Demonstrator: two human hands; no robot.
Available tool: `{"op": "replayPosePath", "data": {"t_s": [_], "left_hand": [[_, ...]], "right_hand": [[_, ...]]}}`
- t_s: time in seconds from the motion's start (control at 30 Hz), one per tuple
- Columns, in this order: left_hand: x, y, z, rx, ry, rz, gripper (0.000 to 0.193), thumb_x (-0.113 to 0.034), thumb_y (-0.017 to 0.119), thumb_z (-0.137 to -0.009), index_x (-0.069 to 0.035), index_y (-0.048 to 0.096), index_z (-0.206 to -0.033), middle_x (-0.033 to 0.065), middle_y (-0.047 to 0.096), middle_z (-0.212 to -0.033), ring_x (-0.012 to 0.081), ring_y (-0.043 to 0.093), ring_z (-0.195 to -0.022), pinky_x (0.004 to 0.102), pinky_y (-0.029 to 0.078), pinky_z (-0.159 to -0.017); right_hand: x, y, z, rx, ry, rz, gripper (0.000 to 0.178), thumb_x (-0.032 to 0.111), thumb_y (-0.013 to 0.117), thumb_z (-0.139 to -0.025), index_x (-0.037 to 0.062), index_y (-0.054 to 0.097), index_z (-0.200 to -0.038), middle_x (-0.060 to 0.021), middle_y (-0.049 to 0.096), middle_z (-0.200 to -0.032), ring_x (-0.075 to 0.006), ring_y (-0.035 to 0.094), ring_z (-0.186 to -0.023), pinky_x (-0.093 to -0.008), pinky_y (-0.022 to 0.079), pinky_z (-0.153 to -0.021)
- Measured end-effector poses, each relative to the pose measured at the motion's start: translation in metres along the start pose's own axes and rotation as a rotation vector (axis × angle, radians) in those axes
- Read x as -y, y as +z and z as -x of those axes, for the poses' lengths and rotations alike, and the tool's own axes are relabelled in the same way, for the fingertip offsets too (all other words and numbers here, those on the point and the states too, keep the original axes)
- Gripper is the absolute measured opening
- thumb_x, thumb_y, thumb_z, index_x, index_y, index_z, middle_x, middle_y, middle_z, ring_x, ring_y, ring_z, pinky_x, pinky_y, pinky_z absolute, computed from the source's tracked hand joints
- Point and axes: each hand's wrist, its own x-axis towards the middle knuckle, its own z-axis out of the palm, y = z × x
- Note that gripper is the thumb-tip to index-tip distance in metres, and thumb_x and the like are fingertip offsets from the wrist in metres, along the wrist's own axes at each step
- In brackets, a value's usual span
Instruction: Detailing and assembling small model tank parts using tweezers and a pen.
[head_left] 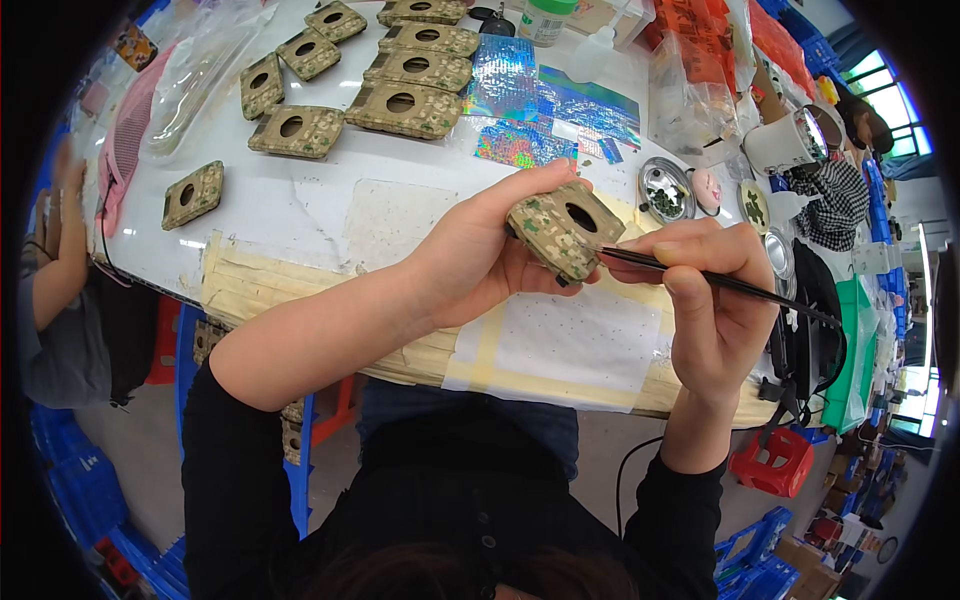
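My left hand [485, 228] grips a camouflage-patterned model tank hull [543, 226], tilted, with a dark round hole in its top. Black tweezers [642, 260] are pinched in my right hand [718, 300]. Their tips meet the hull's surface beside the hole, at its right edge; whether they hold a small piece is too fine to see. Below both hands lies a white sheet of paper [575, 345] dotted with dark specks. Right of the hull, a round metal dish [643, 188] contains small green and dark bits.
More camouflage hulls [410, 122] stand grouped at the far left, with a single hull [190, 200] nearer the edge. Shiny holographic sheets [500, 75] lie behind my hands. A white mug [780, 145] and black bag [815, 320] sit at right. Another person's arm [62, 270] shows at far left.
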Motion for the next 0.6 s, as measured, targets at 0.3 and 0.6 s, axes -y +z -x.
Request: {"op": "replayPosePath", "data": {"t_s": [0.3, 0.6], "left_hand": [[0.0001, -0.0001, -0.0004, 0.007, -0.001, 0.002, 0.047, -0.043, 0.041, -0.093, -0.007, 0.050, -0.122, 0.0081, 0.064, -0.099, 0.0175, 0.065, -0.079, 0.0265, 0.051, -0.055], [-0.0003, -0.0012, -0.0005, 0.030, -0.006, 0.003, 0.047, -0.043, 0.041, -0.094, -0.008, 0.050, -0.123, 0.0077, 0.064, -0.099, 0.0171, 0.065, -0.079, 0.0273, 0.050, -0.057]], "right_hand": [[0.0009, 0.0007, -0.0003, -0.009, 0.001, -0.007, 0.011, 0.005, 0.066, -0.082, -0.0034, 0.060, -0.087, -0.0123, 0.064, -0.085, -0.0195, 0.062, -0.079, -0.0288, 0.048, -0.072], [0.0011, 0.0008, 0.0004, -0.011, 0.004, 0.013, 0.011, 0.004, 0.067, -0.081, -0.0038, 0.060, -0.086, -0.0125, 0.064, -0.085, -0.0208, 0.062, -0.081, -0.0306, 0.048, -0.073]]}}
